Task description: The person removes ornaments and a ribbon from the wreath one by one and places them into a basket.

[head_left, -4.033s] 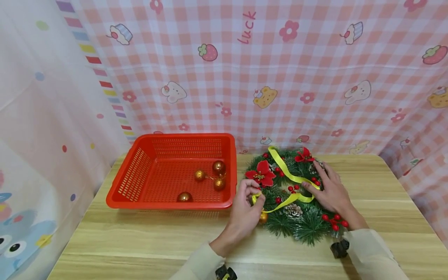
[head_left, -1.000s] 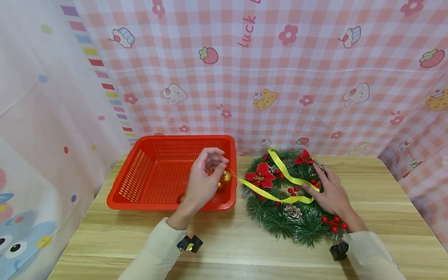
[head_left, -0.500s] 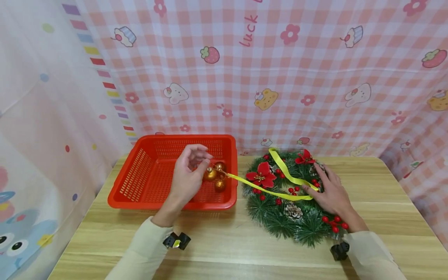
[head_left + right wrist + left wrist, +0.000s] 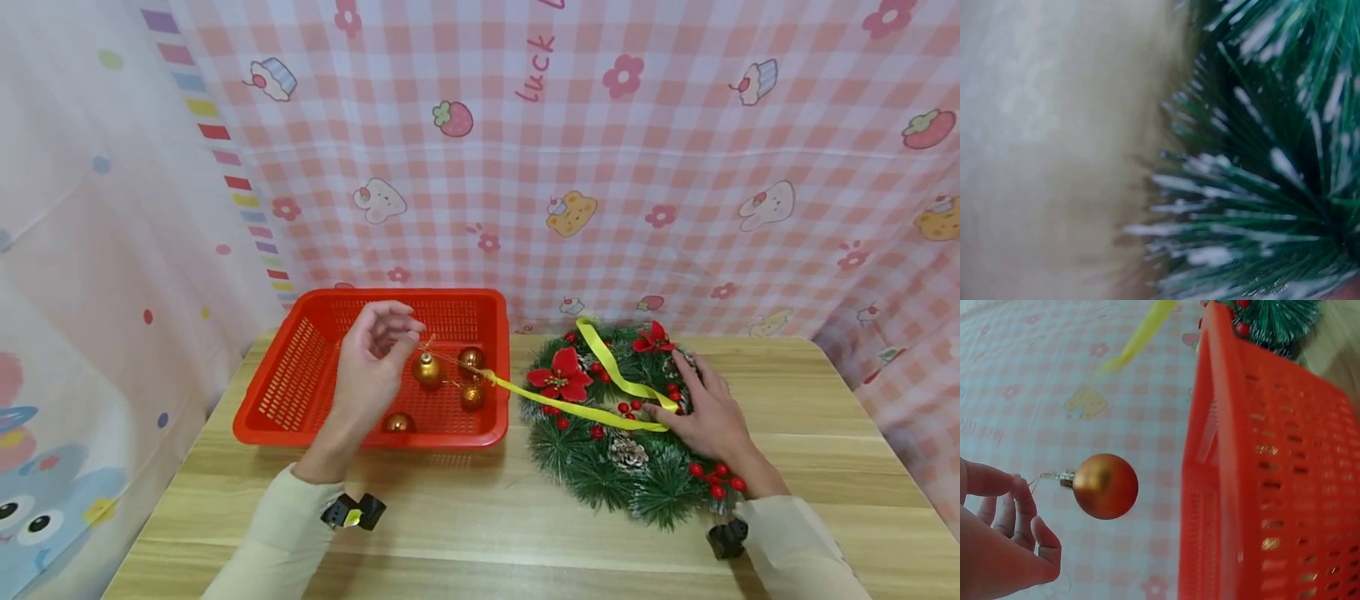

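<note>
In the head view my left hand (image 4: pixel 371 358), above the red basket, pinches a thin thread loop between thumb and fingers. A shiny gold Christmas bauble (image 4: pixel 427 371) hangs from it; the left wrist view shows the bauble (image 4: pixel 1105 486) and its metal cap close to the fingertips. The thread also runs to the end of a yellow ribbon (image 4: pixel 570 408), stretched from the wreath to above the basket's right side. My right hand (image 4: pixel 708 412) rests on the right side of the green Christmas wreath (image 4: pixel 600 475), fingers extended, thumb at the ribbon near the ring's inner edge.
The red plastic basket (image 4: pixel 307 442) stands left of the wreath and holds several gold baubles, such as a glittery bauble (image 4: pixel 472 397). Red poinsettia flowers (image 4: pixel 561 375), berries and pine cones (image 4: pixel 628 454) decorate the wreath. A checked curtain (image 4: pixel 480 192) hangs behind the wooden table (image 4: pixel 480 533).
My left hand has moved left from the wreath to above the basket, carrying the bauble and drawing the ribbon's end along. My right hand has stayed on the wreath.
</note>
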Available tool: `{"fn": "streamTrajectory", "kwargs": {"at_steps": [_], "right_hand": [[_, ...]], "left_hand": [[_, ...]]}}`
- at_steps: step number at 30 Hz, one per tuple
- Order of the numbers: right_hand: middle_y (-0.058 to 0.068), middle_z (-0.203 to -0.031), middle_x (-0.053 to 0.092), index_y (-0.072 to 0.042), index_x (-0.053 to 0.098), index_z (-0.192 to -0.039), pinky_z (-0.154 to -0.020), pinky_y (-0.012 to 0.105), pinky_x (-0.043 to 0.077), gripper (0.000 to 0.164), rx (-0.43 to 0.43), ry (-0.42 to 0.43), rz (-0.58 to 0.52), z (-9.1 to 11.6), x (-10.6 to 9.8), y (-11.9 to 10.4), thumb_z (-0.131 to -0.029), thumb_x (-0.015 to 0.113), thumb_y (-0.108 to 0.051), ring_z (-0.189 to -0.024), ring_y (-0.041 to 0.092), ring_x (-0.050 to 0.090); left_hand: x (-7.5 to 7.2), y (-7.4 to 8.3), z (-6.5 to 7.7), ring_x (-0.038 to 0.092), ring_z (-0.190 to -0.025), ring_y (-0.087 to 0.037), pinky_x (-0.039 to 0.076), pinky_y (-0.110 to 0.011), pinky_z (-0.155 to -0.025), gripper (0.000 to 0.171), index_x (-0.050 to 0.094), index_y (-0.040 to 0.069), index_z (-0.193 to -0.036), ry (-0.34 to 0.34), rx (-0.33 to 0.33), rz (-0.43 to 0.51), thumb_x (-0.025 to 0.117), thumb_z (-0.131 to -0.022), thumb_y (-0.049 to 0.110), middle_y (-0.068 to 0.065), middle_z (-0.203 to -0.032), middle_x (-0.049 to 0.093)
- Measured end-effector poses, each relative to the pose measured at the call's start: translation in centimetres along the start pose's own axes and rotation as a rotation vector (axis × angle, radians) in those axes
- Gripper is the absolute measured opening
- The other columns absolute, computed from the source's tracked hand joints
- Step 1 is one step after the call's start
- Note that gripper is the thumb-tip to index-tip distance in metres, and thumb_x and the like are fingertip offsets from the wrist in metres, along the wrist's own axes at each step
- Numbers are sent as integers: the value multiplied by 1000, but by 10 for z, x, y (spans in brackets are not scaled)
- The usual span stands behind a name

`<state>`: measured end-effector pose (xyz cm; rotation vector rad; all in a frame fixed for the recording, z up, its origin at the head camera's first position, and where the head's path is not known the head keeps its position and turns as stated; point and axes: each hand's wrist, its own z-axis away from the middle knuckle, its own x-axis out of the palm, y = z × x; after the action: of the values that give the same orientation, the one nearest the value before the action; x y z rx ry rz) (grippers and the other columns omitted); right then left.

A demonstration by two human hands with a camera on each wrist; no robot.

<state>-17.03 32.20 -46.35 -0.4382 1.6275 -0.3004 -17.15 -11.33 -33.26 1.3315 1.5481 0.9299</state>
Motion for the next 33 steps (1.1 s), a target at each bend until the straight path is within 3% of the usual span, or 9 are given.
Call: {"fn": "streamTrajectory", "kwargs": {"at_steps": [10,13,23,33], "right_hand": [[32,-157,14,-13,9,-160,-97,78,26,97,-13,1,6,0,0,0,-90,65,-52,-136,58,20],[32,-157,14,-13,10,-160,-97,78,26,96,-14,4,2,0,0,-1,-91,65,-52,-136,58,20],[31,-158,13,-13,9,-160,-98,79,25,93,-7,-6,10,0,-1,0,-93,59,-55,-137,59,19],[31,-159,12,-14,8,-160,-97,79,25,92,0,-16,5,0,-1,0,-94,56,-56,-138,59,19]], "left_hand": [[-21,2,-2,63,-92,-17,50,-23,-78,21,55,8,-117,36,-32,-54,59,-97,4,-3,-103,66],[-24,0,-2,63,-93,-21,51,-25,-79,21,54,8,-118,26,-57,-65,58,-97,3,-3,-103,66],[-28,-19,-2,61,-101,-17,47,-25,-83,24,53,7,-123,-86,-105,-169,56,-99,6,-9,-111,65],[-29,-37,-2,62,-103,-23,52,-45,-88,28,53,12,-129,-204,-173,-248,55,-101,9,-8,-117,65]]}}
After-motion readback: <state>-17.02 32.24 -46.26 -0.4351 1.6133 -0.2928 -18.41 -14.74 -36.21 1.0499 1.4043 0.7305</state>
